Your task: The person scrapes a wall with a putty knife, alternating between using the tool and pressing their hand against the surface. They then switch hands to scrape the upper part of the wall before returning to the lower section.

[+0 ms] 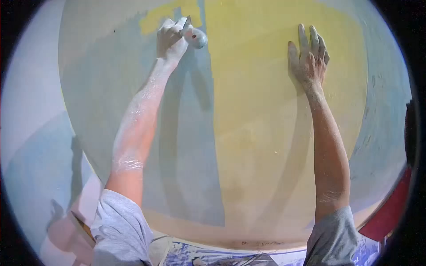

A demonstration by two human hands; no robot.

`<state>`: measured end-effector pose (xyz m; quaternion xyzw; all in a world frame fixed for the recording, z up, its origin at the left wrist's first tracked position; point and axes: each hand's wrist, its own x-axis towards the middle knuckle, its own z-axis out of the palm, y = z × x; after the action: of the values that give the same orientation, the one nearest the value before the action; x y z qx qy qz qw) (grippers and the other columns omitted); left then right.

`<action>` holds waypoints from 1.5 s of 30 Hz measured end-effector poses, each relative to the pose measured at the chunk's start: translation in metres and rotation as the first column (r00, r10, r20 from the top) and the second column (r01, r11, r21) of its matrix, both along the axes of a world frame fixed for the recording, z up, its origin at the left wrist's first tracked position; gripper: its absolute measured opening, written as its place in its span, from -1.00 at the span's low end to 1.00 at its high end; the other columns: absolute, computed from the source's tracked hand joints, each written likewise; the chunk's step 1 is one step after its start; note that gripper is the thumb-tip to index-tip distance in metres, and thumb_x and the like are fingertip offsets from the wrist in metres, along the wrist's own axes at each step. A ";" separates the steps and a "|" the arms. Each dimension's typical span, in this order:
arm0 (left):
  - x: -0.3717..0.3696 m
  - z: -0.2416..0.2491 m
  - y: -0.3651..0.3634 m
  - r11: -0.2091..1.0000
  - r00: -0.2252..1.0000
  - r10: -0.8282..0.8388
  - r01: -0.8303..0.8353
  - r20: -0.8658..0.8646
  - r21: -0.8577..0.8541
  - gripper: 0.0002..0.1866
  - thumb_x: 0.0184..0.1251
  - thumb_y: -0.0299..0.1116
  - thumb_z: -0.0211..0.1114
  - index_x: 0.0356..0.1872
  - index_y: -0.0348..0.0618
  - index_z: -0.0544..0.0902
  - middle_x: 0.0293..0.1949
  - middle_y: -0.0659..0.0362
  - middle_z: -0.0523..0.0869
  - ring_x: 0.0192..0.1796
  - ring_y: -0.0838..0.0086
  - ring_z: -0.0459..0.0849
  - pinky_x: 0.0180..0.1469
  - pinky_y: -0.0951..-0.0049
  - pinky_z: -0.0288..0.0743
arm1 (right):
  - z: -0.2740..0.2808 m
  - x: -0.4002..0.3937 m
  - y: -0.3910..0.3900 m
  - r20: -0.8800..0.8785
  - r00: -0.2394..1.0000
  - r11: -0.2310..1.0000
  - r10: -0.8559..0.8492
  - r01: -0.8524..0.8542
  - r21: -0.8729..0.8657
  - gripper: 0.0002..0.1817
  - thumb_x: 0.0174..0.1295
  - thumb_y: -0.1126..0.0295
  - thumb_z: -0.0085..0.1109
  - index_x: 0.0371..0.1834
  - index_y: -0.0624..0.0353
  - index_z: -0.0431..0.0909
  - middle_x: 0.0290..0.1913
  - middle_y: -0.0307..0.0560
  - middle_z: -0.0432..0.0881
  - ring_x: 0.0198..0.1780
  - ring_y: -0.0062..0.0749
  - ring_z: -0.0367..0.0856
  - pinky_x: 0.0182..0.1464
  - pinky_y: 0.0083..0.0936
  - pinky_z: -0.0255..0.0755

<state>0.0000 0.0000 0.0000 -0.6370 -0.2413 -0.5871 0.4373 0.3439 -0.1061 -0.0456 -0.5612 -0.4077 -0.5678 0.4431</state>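
At eleven o'clock, the left hand [172, 41] grips a tool [197, 39]; at two, the right hand [310, 60] spreads its fingers on yellow paint [262, 111].

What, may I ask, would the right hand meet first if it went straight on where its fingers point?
The way looks free: the right hand would pass along the yellow paint up to the picture's edge, though whether it touches is unclear.

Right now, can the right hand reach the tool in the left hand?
Probably yes: the right hand looks empty, and only yellow and grey surface shows between it and the tool, though the left hand grips it.
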 end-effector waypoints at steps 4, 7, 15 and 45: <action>0.000 0.016 -0.014 0.991 0.984 -0.085 0.100 -0.156 0.089 -0.67 0.16 -0.43 0.31 -0.01 -0.17 0.67 -0.34 -0.07 0.65 -0.29 0.06 0.67 -0.24 0.16 0.58 | 0.001 -0.003 0.002 -0.043 0.999 0.991 0.006 0.000 0.130 -0.37 0.40 -0.02 -0.09 0.52 -0.20 0.16 0.53 -0.08 0.12 0.54 -0.23 0.02 0.51 -0.08 -0.04; -0.002 0.030 -0.013 0.990 0.985 -0.141 0.139 -0.101 -0.023 -0.69 0.16 -0.47 0.29 -0.03 -0.18 0.67 -0.34 -0.08 0.65 -0.25 0.06 0.66 -0.23 0.16 0.57 | 0.011 -0.002 0.002 -0.005 1.000 0.986 0.009 -0.008 0.164 -0.38 0.40 -0.01 -0.08 0.51 -0.19 0.20 0.52 -0.06 0.14 0.54 -0.21 0.03 0.50 -0.08 -0.03; 0.000 0.031 -0.014 0.989 0.983 -0.143 0.147 -0.111 0.022 -0.70 0.11 -0.51 0.24 -0.09 -0.18 0.69 -0.45 -0.01 0.63 -0.28 0.13 0.65 -0.21 0.21 0.55 | 0.011 -0.004 0.005 -0.031 1.000 0.989 -0.005 0.009 0.151 -0.38 0.39 -0.03 -0.07 0.51 -0.21 0.20 0.51 -0.06 0.15 0.54 -0.22 0.03 0.50 -0.08 -0.02; -0.007 0.030 -0.010 0.982 0.981 -0.141 0.156 -0.135 0.106 -0.74 0.18 -0.51 0.19 -0.11 -0.15 0.70 -0.45 -0.03 0.64 -0.33 0.15 0.63 -0.26 0.19 0.53 | 0.010 -0.002 0.001 -0.041 0.999 0.991 -0.010 0.015 0.131 -0.35 0.39 -0.06 -0.09 0.54 -0.25 0.13 0.53 -0.11 0.11 0.55 -0.23 0.00 0.52 -0.10 -0.05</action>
<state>-0.0066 -0.0104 0.0296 -0.6630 -0.1300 -0.5895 0.4428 0.3418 -0.1052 -0.0358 -0.5449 -0.3570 -0.5847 0.4835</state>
